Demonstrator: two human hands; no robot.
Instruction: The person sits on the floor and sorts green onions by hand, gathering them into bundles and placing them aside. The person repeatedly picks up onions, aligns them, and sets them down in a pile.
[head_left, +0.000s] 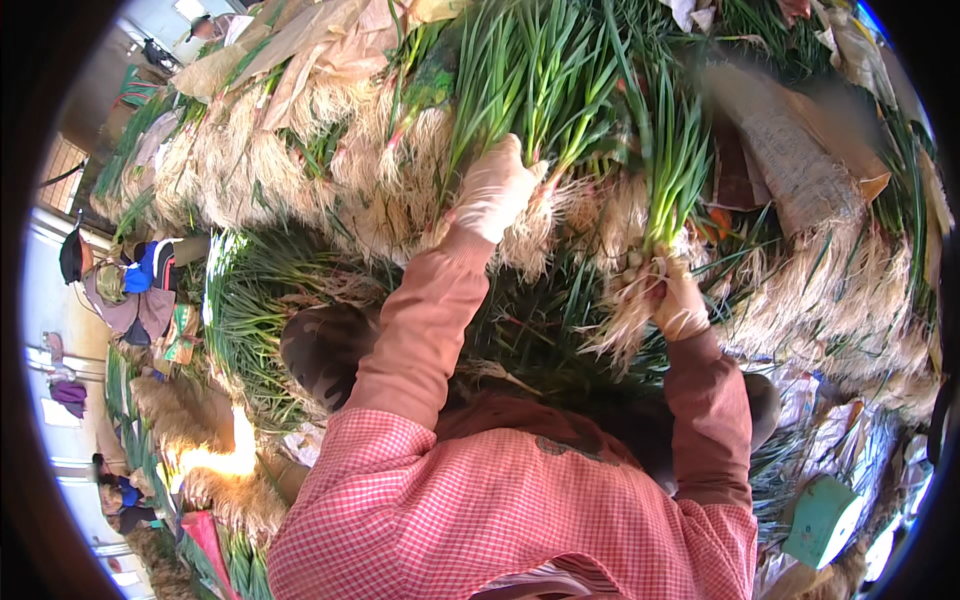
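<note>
Right hand (682, 300) grips green onion bunch (676, 175) near its roots, beside the onion pile (350, 150); left hand (500, 190) on pile's stems, can't tell if gripping. Brown sacking (785, 140) partly covers more onions (835, 290).

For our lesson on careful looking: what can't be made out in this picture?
In the head view:
- Left hand: its fingertips, hidden by its own back.
- Onion bunch: some bulbs, covered by the right hand.
- Brown sack, upper right: top part, blurred by a smear.
- Clothes at far left: too small for detail.
</note>
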